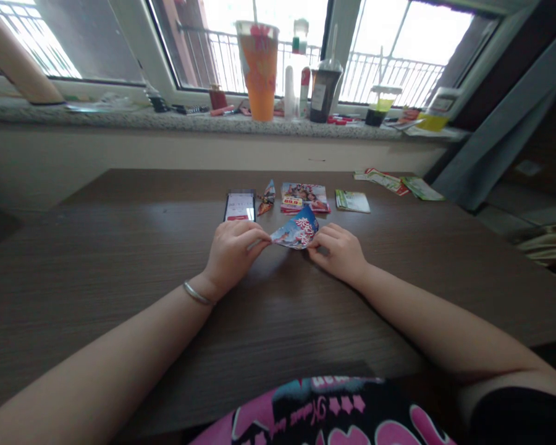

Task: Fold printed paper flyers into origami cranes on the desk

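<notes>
Between my hands is a folded paper point(299, 229), blue with a red and white print, roughly triangular with its peak pointing away from me. My left hand point(238, 247) pinches its left corner between thumb and fingers. At the lower right corner, my right hand point(338, 252) pinches the paper too. Just beyond it lies a stack of printed leaflets point(304, 196). A small folded paper piece point(267, 198) rests left of the stack. Behind my left hand a phone point(240, 206) lies face up with its screen lit.
On the dark wooden table point(134, 259), a pad of green and white paper point(353, 201) sits to the right, with loose coloured packets point(389, 181) at the back right. Along the stone windowsill point(194, 120) stand an orange drink cup point(259, 71), a dark drink cup point(324, 89) and several small items.
</notes>
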`<action>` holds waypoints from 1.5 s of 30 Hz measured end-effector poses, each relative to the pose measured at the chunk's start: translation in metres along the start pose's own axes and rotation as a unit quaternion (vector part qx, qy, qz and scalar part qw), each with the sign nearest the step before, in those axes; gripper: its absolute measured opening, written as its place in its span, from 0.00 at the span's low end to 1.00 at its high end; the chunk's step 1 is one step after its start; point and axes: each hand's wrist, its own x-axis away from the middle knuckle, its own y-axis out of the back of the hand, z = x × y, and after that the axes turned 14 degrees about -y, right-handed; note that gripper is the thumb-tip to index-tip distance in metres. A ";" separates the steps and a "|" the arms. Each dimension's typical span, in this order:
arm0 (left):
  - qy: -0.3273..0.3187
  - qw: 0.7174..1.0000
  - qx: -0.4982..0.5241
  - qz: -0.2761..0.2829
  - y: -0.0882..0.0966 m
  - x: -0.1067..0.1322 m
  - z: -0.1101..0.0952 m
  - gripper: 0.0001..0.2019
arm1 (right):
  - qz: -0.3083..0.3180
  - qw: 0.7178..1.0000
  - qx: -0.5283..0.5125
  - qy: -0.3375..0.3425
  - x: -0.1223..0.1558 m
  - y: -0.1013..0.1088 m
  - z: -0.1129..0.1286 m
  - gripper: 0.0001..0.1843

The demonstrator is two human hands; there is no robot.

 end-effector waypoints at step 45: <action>-0.031 0.993 0.012 0.117 0.002 -0.002 -0.016 0.13 | 0.171 0.982 -0.075 -0.015 -0.004 -0.002 -0.006 0.13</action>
